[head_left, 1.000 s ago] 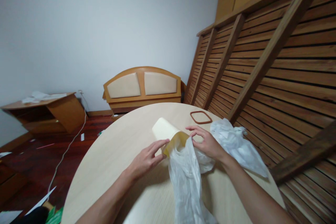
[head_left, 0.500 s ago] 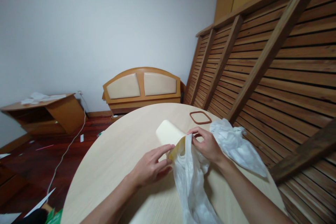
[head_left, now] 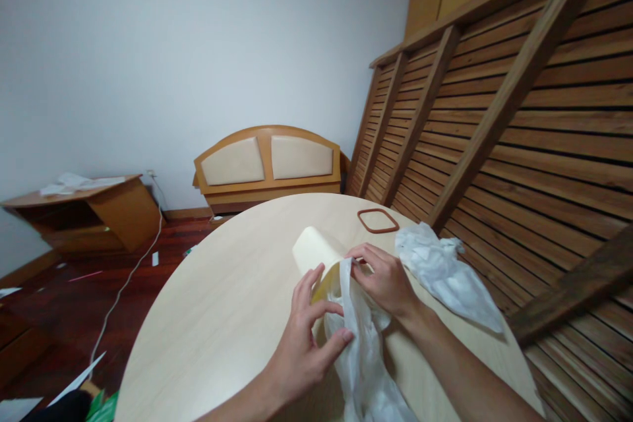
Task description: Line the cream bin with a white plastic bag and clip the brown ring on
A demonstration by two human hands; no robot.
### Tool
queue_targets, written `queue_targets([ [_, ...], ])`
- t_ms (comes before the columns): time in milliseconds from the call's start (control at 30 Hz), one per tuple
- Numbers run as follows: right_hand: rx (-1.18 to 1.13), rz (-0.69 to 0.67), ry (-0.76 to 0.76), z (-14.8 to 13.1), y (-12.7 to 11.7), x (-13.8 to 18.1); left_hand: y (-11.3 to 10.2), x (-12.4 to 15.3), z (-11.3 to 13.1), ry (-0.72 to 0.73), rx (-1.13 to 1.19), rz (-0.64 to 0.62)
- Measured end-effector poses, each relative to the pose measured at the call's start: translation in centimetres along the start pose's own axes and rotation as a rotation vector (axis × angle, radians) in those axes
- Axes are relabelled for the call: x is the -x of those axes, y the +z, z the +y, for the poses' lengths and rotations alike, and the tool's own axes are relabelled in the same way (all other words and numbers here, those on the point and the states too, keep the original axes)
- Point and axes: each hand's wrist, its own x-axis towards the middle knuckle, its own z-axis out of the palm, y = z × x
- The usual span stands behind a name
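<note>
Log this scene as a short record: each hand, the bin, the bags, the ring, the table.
Left hand: spread open at the bin's mouth, thumb over the bag
Right hand: fingers closed on the bag by the rim
Bin: cream, tipped, mouth toward the wearer
Bag: white, partly in the bin's mouth, trailing out
Second bag: white, crumpled, at right
Ring: brown, beyond the right hand
Table: pale, rounded
</note>
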Motion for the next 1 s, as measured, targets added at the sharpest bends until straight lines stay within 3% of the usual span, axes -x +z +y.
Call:
queue_targets([
  [200, 0.019, -0.021, -0.023, -0.5, -0.1, -0.1, -0.5, -0.4, 0.7, -0.146, 0.216, 0.024],
  [500, -0.104, -0.095, -0.068, 0.6, -1.2, 0.1, -1.6, -1.9, -1.1, -0.306, 0.485, 0.207],
  [800, -0.444, -0.049, 0.231, 1.2, -0.8, 0.1, -0.8, -2.3, -2.2, -0.319, 0.485, 0.276],
  [1000, -0.549, -0.136, 0.261, 2.5, -1.3, 0.3, -0.5, -2.5, -3.1, -0.385, 0.436, 0.301],
])
